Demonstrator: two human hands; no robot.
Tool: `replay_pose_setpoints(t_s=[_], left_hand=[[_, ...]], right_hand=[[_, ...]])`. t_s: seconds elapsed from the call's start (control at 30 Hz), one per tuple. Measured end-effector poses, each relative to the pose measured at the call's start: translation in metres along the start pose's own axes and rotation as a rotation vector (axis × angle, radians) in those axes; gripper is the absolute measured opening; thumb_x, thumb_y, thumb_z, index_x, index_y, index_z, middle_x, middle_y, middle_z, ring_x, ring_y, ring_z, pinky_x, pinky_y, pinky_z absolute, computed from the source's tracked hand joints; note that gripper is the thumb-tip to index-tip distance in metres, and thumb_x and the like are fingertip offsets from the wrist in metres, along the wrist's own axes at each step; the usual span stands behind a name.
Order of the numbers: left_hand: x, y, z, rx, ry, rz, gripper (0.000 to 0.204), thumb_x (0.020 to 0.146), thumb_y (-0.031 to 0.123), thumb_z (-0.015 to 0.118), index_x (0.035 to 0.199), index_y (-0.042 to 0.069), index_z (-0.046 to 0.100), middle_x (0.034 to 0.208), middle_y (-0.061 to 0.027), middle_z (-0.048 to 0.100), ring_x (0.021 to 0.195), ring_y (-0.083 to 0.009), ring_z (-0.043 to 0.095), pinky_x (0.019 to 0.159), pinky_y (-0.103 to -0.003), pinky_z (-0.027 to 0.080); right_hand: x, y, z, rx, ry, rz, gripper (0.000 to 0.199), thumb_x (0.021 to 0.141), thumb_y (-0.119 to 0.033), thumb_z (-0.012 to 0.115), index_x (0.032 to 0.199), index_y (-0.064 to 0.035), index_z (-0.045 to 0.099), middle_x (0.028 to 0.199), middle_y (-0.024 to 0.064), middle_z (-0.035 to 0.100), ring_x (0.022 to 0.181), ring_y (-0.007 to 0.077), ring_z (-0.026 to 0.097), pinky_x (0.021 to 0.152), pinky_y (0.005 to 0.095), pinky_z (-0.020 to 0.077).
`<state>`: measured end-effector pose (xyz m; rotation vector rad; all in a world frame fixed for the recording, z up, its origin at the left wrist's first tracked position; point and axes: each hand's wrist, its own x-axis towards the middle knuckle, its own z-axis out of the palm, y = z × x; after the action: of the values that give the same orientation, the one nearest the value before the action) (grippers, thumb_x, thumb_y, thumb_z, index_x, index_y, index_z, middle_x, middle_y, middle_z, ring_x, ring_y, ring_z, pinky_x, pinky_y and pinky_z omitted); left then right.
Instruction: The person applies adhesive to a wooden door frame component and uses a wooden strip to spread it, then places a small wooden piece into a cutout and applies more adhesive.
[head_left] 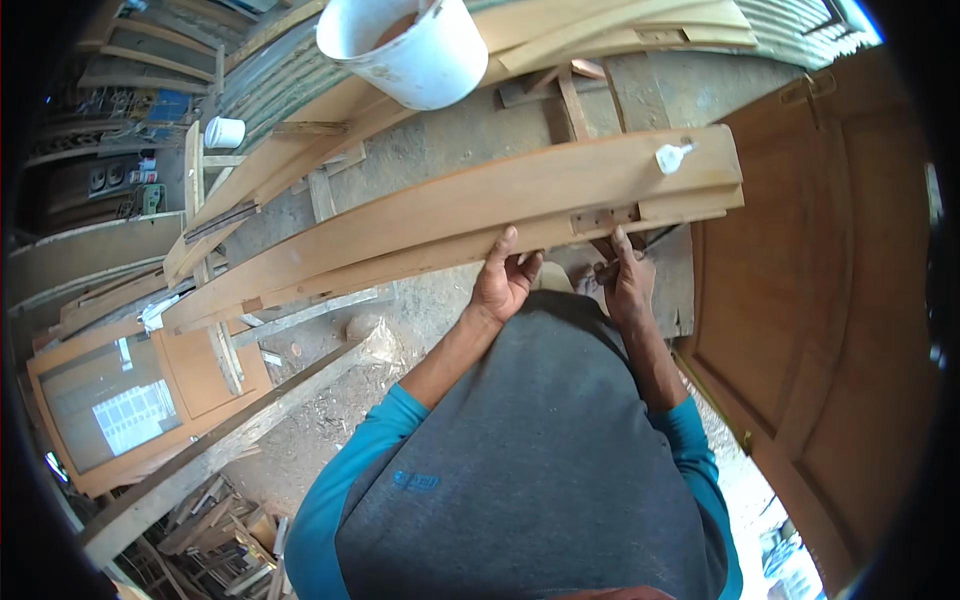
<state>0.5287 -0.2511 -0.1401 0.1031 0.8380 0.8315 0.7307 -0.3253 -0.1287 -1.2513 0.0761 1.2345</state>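
A long wooden frame piece (430,215) with a stepped edge lies across in front of me. My left hand (505,282) grips its near edge, thumb on top and fingers curled below. Close to the right end, a recess holds what looks like a hinge plate (605,218) with small holes. My right hand (630,282) pinches the edge just below that plate, its thumb up and its other fingers partly hidden. A dark, thin bar (662,236) shows beside the right hand; whether I hold it is unclear. A small white nozzle bottle (672,157) rests on the frame piece.
A white bucket (430,60) stands on boards at the back, with a small white tub (225,132) to its left. A large panelled door (800,300) leans at the right. At the left are a glazed door (120,400), a long beam (220,445) and scrap wood (230,540).
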Motion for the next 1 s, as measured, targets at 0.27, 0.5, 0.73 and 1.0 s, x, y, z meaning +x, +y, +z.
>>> replay_pose_setpoints(t_s=[0.27, 0.5, 0.73, 1.0], left_hand=[[0.003, 0.000, 0.002, -0.010, 0.028, 0.000, 0.036, 0.096, 0.030, 0.085, 0.124, 0.016, 0.069, 0.118, -0.0009, 0.072, 0.105, -0.0150, 0.071, 0.082, -0.032, 0.068], [0.003, 0.002, 0.000, -0.004, 0.039, -0.007, 0.039, 0.096, 0.031, 0.086, 0.126, 0.015, 0.068, 0.118, -0.0013, 0.071, 0.103, -0.0148, 0.071, 0.082, -0.029, 0.067], [-0.014, 0.016, 0.002, 0.098, -0.013, -0.173, 0.039, 0.100, 0.033, 0.081, 0.129, 0.012, 0.067, 0.114, -0.0041, 0.074, 0.103, -0.0181, 0.073, 0.084, -0.030, 0.066], [-0.054, 0.085, 0.054, 1.915, -0.314, 0.675, 0.086, 0.084, 0.045, 0.092, 0.153, 0.010, 0.054, 0.147, -0.0221, 0.060, 0.134, -0.0379, 0.058, 0.113, -0.049, 0.047]], right_hand=[[0.003, 0.010, 0.005, -0.005, -0.101, 0.004, 0.047, 0.092, -0.030, 0.090, 0.120, 0.0018, 0.070, 0.101, 0.0129, 0.078, 0.062, 0.0124, 0.062, 0.056, 0.0265, 0.0508], [0.002, 0.018, 0.013, -0.080, -0.124, 0.026, 0.046, 0.095, -0.036, 0.087, 0.114, 0.0029, 0.073, 0.096, 0.0134, 0.079, 0.067, 0.0124, 0.066, 0.049, 0.0266, 0.0478], [0.004, 0.024, 0.014, -0.018, -0.121, 0.002, 0.042, 0.097, -0.034, 0.085, 0.117, 0.0008, 0.072, 0.099, 0.0139, 0.079, 0.070, 0.0116, 0.068, 0.054, 0.0252, 0.0521], [-0.002, 0.014, 0.016, -0.027, -0.113, 0.050, 0.040, 0.096, -0.033, 0.086, 0.117, -0.0022, 0.069, 0.101, 0.0139, 0.079, 0.070, 0.0128, 0.067, 0.061, 0.0251, 0.0549]])
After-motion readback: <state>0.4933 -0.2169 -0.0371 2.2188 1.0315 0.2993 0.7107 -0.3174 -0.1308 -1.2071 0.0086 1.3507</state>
